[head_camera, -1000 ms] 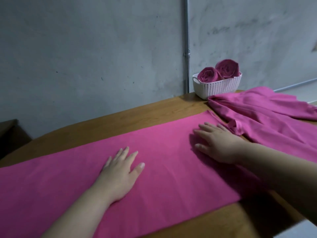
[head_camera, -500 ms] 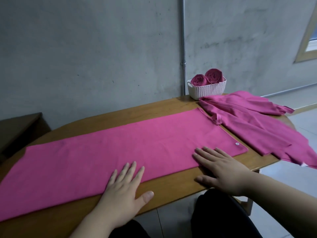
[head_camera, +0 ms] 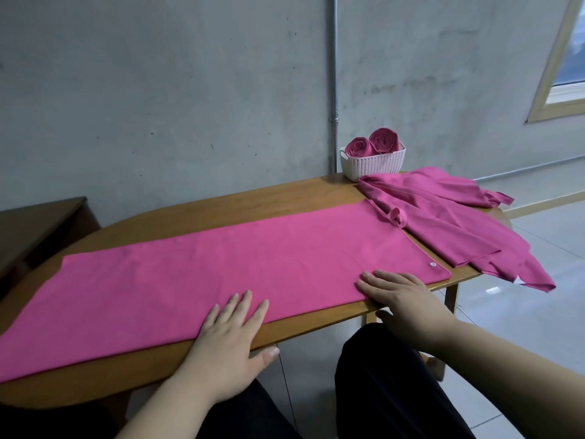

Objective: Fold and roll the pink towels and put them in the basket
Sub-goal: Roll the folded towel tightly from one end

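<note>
Nearest the person, trouble is likely waiting along the front rim of the table (head_camera: 133,372). The long pink towel (head_camera: 237,274) is lying close to that rim, and a pull toward the body instead of a clean lift could be dragging it off the wood or wrinkling the flat layer, leaving the next fold crooked. The left hand (head_camera: 228,337) is resting flat, fingers straight and slightly spread, fingertips touching the towel's near edge, palm lying on bare wood and thumb hanging past the rim; it is gripping nothing. The right hand (head_camera: 408,302) is likewise lying wide and flat, fingers pressing the towel near its right corner, close to a small white snap (head_camera: 432,264), and pinching nothing. Farther back, the towel is stretching across most of the tabletop. Beyond its right end a loose heap of pink towels (head_camera: 449,229) is drooping over the table's end and could be sliding floorward if nudged. Farthest off, by the wall, the white basket (head_camera: 376,163) is holding two rolled towels (head_camera: 370,144).
</note>
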A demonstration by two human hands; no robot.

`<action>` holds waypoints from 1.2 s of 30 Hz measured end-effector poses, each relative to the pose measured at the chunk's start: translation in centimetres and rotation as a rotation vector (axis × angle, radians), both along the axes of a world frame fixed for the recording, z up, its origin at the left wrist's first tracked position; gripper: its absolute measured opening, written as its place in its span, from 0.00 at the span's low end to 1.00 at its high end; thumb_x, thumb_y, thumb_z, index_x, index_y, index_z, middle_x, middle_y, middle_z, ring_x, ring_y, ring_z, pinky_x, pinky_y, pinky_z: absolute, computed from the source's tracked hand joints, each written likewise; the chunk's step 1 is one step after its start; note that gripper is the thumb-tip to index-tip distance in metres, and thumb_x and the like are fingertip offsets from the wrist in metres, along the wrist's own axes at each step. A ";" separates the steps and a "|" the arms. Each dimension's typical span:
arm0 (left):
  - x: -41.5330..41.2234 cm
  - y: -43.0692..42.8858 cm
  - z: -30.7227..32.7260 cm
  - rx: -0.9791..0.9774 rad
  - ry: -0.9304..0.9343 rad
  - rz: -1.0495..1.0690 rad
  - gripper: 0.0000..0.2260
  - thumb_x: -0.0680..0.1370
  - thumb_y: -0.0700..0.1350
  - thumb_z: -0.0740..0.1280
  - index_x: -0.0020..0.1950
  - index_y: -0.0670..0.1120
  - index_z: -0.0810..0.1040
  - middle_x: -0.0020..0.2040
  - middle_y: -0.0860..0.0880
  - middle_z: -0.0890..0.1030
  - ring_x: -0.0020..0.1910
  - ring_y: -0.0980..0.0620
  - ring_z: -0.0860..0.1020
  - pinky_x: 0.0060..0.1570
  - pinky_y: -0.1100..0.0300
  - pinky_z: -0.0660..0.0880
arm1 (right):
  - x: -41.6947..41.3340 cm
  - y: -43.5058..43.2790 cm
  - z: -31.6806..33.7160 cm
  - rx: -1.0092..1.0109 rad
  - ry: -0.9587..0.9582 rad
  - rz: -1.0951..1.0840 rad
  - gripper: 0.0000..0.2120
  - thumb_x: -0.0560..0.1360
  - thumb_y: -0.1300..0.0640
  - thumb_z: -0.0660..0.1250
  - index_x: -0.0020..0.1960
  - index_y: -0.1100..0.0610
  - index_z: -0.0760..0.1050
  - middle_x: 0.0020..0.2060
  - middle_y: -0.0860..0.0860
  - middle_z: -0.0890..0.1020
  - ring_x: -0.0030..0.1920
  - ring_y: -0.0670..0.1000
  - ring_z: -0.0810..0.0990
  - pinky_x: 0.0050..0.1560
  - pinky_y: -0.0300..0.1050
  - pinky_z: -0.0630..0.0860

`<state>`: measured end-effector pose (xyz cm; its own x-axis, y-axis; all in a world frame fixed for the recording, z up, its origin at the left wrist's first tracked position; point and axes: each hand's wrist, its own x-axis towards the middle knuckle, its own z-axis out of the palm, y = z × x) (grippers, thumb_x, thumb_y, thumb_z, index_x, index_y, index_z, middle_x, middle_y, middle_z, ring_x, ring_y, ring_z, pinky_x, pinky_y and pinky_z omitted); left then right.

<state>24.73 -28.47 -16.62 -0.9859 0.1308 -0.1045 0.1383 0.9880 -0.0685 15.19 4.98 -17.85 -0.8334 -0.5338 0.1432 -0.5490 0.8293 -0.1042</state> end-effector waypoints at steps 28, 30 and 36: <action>1.4 -0.1 0.5 0.261 0.492 0.033 0.13 0.72 0.39 0.61 0.51 0.51 0.79 0.43 0.58 0.76 0.40 0.53 0.77 0.37 0.56 0.76 | 0.0 4.4 0.0 -0.206 0.458 -0.224 0.05 0.78 0.59 0.65 0.46 0.50 0.73 0.37 0.46 0.74 0.39 0.56 0.77 0.45 0.52 0.70; 0.0 -0.3 1.8 0.251 0.508 0.054 0.11 0.73 0.36 0.66 0.51 0.50 0.79 0.41 0.57 0.73 0.39 0.52 0.76 0.36 0.55 0.74 | -1.2 4.1 1.1 -0.184 0.482 -0.233 0.04 0.79 0.55 0.60 0.45 0.49 0.72 0.37 0.45 0.73 0.39 0.55 0.76 0.47 0.53 0.68; -6.5 -1.6 5.9 0.246 0.551 0.071 0.12 0.81 0.39 0.61 0.59 0.49 0.80 0.51 0.53 0.81 0.52 0.50 0.77 0.57 0.50 0.75 | -7.6 1.8 5.1 -0.154 0.445 -0.285 0.08 0.81 0.54 0.60 0.44 0.51 0.74 0.37 0.49 0.77 0.40 0.58 0.77 0.47 0.53 0.67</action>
